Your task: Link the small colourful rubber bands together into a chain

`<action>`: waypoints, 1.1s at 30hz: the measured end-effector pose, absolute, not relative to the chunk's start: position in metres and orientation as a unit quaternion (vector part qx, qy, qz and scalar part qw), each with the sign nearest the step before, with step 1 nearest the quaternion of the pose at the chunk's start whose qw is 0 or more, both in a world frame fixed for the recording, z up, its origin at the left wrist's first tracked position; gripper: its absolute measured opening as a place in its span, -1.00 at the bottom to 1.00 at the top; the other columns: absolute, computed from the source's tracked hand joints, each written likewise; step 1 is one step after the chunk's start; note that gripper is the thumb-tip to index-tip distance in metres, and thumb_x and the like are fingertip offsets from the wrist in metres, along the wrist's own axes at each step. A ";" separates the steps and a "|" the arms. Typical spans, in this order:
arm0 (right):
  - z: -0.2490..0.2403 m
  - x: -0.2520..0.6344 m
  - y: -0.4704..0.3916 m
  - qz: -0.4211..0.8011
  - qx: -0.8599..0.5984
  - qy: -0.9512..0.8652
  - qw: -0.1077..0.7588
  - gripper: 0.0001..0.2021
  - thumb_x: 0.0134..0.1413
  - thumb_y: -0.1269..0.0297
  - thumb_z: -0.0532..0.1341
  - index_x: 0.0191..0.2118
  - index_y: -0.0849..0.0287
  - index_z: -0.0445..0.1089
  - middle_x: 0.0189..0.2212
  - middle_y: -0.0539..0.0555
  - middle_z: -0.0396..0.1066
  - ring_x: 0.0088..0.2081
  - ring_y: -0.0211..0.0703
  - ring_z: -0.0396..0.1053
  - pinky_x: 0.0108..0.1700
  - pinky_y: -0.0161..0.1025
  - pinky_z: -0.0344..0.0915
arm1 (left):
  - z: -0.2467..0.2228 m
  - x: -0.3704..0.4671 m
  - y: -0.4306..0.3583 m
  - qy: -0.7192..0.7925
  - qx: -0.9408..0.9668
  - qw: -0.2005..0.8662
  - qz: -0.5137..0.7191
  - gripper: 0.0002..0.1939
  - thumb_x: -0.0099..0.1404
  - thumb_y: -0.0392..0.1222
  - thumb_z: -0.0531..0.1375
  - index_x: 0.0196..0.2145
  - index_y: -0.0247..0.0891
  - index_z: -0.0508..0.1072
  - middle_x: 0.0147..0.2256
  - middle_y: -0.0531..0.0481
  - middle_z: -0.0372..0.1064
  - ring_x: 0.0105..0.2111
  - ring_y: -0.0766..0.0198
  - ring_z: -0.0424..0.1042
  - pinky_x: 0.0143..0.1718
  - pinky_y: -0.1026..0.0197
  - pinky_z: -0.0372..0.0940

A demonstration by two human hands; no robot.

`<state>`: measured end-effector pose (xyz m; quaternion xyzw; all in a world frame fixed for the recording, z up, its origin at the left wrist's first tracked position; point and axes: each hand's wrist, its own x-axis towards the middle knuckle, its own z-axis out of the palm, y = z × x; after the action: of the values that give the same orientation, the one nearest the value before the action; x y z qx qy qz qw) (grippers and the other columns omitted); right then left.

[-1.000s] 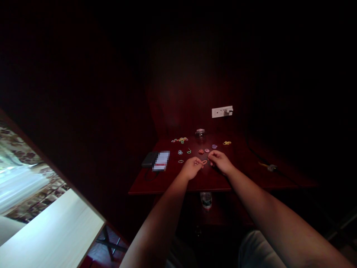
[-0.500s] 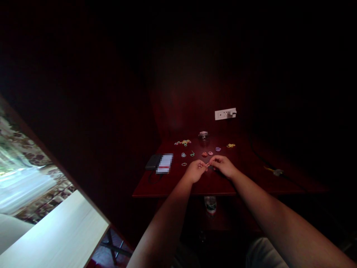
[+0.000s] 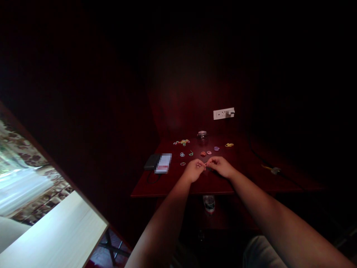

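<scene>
Apparently fingertip work on small band, over near part of table: left hand and right hand close together, both pinching it. Next move likely calls for fine, steady grip. Beyond: orange bands; farther right, purple bands; far, jar.

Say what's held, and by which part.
Thin, pinkish, elastic-looking band, apparently pinched by both left hand and right hand; exact part hidden.
</scene>
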<state>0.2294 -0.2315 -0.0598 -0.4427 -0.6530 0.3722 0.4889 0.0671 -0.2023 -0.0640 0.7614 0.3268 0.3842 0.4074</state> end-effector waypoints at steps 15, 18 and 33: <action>-0.056 0.231 -0.234 0.398 -0.447 -0.619 0.508 -0.74 -0.22 0.14 0.25 -0.52 0.28 0.33 -0.70 -0.06 0.25 -0.63 -0.37 0.13 -0.55 -0.38 0.02 | -0.064 0.066 -0.202 0.331 0.765 0.405 0.375 -0.90 0.08 -0.24 0.13 -0.47 -0.36 0.34 -0.55 0.06 0.28 -0.56 0.45 0.19 -0.49 0.38 0.09; -0.056 0.232 -0.235 0.400 -0.450 -0.592 0.535 -0.74 -0.18 0.13 0.23 -0.52 0.26 0.31 -0.71 -0.07 0.24 -0.64 -0.37 0.13 -0.55 -0.38 0.02 | -0.062 0.065 -0.204 0.338 0.763 0.399 0.380 -0.90 0.07 -0.25 0.13 -0.48 -0.36 0.34 -0.55 0.06 0.27 -0.56 0.45 0.19 -0.49 0.38 0.08; -0.060 0.232 -0.232 0.385 -0.451 -0.638 0.492 -0.75 -0.24 0.16 0.26 -0.49 0.28 0.35 -0.68 -0.06 0.26 -0.63 -0.38 0.12 -0.55 -0.38 0.03 | -0.063 0.066 -0.202 0.322 0.764 0.406 0.383 -0.91 0.07 -0.26 0.12 -0.49 -0.36 0.34 -0.54 0.06 0.29 -0.55 0.44 0.20 -0.47 0.37 0.10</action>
<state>0.2317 -0.2319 -0.0598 -0.4507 -0.6379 0.3851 0.4916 0.0656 -0.2019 -0.0632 0.7644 0.3225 0.3829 0.4063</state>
